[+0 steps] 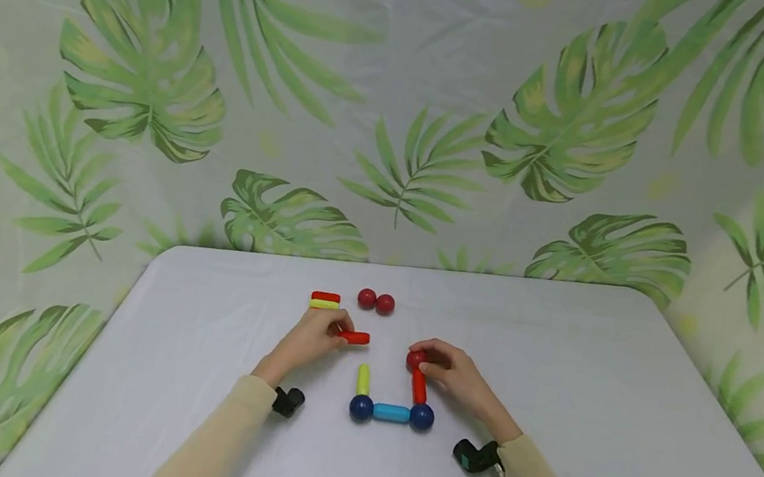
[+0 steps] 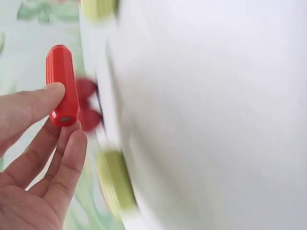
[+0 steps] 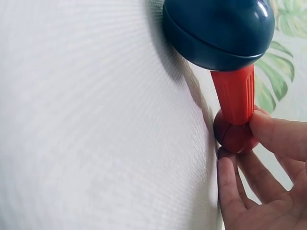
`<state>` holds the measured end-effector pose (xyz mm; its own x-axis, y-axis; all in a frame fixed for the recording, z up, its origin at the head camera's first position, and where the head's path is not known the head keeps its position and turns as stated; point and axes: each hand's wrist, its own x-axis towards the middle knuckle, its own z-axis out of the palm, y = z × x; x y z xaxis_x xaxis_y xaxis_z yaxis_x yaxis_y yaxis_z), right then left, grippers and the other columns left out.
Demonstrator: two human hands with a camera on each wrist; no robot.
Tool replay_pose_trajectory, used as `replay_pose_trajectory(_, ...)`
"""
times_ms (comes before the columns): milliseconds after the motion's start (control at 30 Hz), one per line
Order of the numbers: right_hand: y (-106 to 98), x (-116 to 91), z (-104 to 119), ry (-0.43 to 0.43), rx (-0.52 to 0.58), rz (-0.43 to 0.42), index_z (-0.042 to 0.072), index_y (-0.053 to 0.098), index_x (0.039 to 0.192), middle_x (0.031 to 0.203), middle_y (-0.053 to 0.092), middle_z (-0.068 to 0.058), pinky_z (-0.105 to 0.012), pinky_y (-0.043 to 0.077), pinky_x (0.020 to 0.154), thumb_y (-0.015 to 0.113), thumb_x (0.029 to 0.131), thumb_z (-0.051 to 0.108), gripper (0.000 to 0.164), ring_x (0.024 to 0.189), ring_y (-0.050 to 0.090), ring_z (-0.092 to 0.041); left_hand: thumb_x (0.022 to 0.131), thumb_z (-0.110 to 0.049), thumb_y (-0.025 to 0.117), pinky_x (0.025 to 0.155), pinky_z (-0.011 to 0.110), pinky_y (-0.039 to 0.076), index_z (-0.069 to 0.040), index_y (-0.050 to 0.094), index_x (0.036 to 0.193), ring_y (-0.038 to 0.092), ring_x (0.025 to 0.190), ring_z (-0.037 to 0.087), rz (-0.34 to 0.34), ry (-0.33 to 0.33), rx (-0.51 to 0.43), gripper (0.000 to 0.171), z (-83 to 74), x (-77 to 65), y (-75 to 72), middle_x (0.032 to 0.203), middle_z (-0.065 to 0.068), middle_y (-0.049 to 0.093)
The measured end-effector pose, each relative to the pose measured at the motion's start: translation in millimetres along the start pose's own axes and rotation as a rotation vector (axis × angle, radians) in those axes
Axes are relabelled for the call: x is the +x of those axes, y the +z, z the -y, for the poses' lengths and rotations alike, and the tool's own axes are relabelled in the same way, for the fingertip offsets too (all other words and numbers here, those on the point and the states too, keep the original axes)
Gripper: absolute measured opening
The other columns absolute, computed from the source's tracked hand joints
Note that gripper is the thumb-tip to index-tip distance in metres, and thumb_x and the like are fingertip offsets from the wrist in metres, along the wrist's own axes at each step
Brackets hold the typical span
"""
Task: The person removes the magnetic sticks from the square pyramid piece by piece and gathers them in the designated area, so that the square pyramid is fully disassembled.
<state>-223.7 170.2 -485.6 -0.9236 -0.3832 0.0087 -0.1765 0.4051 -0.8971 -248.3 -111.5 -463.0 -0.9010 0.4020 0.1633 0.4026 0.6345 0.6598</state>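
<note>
My left hand [image 1: 311,340] pinches a short red rod [image 1: 358,338] between thumb and fingers. In the left wrist view, a small grey spot shows on the end face of this red rod [image 2: 62,86]. With thumb and fingers, my right hand [image 1: 459,377] holds a red ball [image 1: 415,359] at the far end of a second red rod [image 3: 236,93]. That rod joins a dark blue ball [image 1: 422,417]. A light blue rod [image 1: 392,413] links it to another dark blue ball [image 1: 361,408], from which a yellow-green rod [image 1: 364,380] points away from me.
Two red balls [image 1: 367,298] lie side by side toward the back of the white table [image 1: 559,337]. Left of them, a red rod [image 1: 326,296] and a yellow rod [image 1: 324,305] lie next to each other. A leaf-patterned cloth [image 1: 434,75] hangs behind the table.
</note>
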Motion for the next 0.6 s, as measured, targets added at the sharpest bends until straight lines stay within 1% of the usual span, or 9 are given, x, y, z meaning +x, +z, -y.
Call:
replay_pose_trajectory(100, -0.4, -0.3, 0.5, -0.002, -0.004, -0.004, 0.007, 0.062, 0.121, 0.118, 0.06, -0.011, -0.044, 0.046, 0.093, 0.059, 0.094, 0.006, 0.028, 0.105, 0.055, -0.028, 0.08, 0.006, 0.072, 0.073, 0.03, 0.05, -0.008, 0.067, 0.089, 0.056, 0.079, 0.016, -0.062, -0.078, 0.028, 0.017, 15.5, -7.4, -12.3, 0.088, 0.002, 0.063)
replay_pose_trajectory(167, -1.3, -1.0, 0.9, -0.001, 0.002, -0.002, 0.007, 0.062, 0.122, 0.119, 0.06, -0.012, -0.045, 0.045, 0.094, 0.059, 0.094, 0.006, 0.028, 0.106, 0.054, -0.028, 0.079, 0.007, 0.073, 0.074, 0.031, 0.05, -0.006, 0.067, 0.087, 0.057, 0.079, 0.018, -0.076, -0.115, 0.044, 0.016, 22.4, -10.2, -17.9, 0.087, 0.003, 0.061)
replay_pose_trajectory(233, -1.8, -1.4, 1.1, -0.001, 0.008, -0.003, 0.008, 0.062, 0.122, 0.12, 0.06, -0.011, -0.045, 0.044, 0.094, 0.059, 0.094, 0.007, 0.028, 0.107, 0.054, -0.028, 0.079, 0.007, 0.073, 0.073, 0.032, 0.05, -0.005, 0.066, 0.086, 0.056, 0.079, 0.019, -0.08, -0.119, 0.085, 0.015, 27.5, -11.1, -21.1, 0.085, 0.003, 0.057)
replay_pose_trajectory(300, -1.7, -1.4, 0.7, -0.018, 0.007, -0.005, 0.008, 0.062, 0.121, 0.119, 0.061, -0.01, -0.045, 0.045, 0.093, 0.06, 0.093, 0.007, 0.028, 0.105, 0.055, -0.027, 0.078, 0.005, 0.074, 0.072, 0.033, 0.049, -0.005, 0.066, 0.085, 0.055, 0.078, 0.02, -0.085, -0.113, 0.129, 0.015, 30.2, -10.3, -22.7, 0.081, 0.004, 0.054)
replay_pose_trajectory(400, -1.0, -0.9, -1.3, -0.058, -0.008, -0.007, 0.008, 0.063, 0.12, 0.116, 0.062, -0.008, -0.041, 0.048, 0.09, 0.06, 0.093, 0.009, 0.027, 0.102, 0.056, -0.025, 0.078, 0.003, 0.075, 0.069, 0.034, 0.047, -0.006, 0.064, 0.084, 0.051, 0.074, 0.02, -0.097, -0.122, 0.199, 0.015, 30.7, -8.2, -23.0, 0.079, 0.003, 0.051)
replay_pose_trajectory(467, -0.3, 0.0, -2.9, -0.069, -0.015, -0.008, 0.009, 0.063, 0.119, 0.114, 0.062, -0.007, -0.04, 0.049, 0.088, 0.06, 0.093, 0.009, 0.026, 0.1, 0.056, -0.024, 0.079, 0.001, 0.075, 0.068, 0.034, 0.045, -0.006, 0.063, 0.084, 0.049, 0.073, 0.02, -0.108, -0.139, 0.22, 0.016, 27.6, -7.1, -22.7, 0.08, 0.004, 0.05)
replay_pose_trajectory(533, -0.1, 0.9, -4.0, -0.055, -0.011, -0.008, 0.01, 0.063, 0.119, 0.115, 0.062, -0.007, -0.041, 0.048, 0.089, 0.06, 0.093, 0.009, 0.027, 0.101, 0.056, -0.025, 0.08, -0.001, 0.074, 0.069, 0.032, 0.045, -0.006, 0.062, 0.087, 0.048, 0.074, 0.019, -0.1, -0.134, 0.193, 0.015, 22.2, -6.2, -20.8, 0.084, 0.004, 0.05)
replay_pose_trajectory(567, 0.1, 1.3, -4.1, -0.046, -0.011, -0.007, 0.01, 0.063, 0.12, 0.115, 0.062, -0.007, -0.041, 0.048, 0.09, 0.06, 0.093, 0.008, 0.027, 0.102, 0.056, -0.025, 0.081, -0.002, 0.074, 0.069, 0.032, 0.045, -0.006, 0.063, 0.089, 0.049, 0.075, 0.019, -0.08, -0.115, 0.162, 0.014, 18.3, -6.3, -19.3, 0.086, 0.005, 0.051)
replay_pose_trajectory(600, 0.2, 1.6, -3.7, -0.027, -0.003, -0.009, 0.011, 0.063, 0.12, 0.116, 0.062, -0.007, -0.043, 0.047, 0.091, 0.06, 0.093, 0.008, 0.028, 0.103, 0.055, -0.025, 0.083, -0.002, 0.072, 0.07, 0.031, 0.045, -0.006, 0.063, 0.093, 0.049, 0.077, 0.019, -0.044, -0.091, 0.114, 0.014, 13.7, -6.9, -17.4, 0.089, 0.005, 0.053)
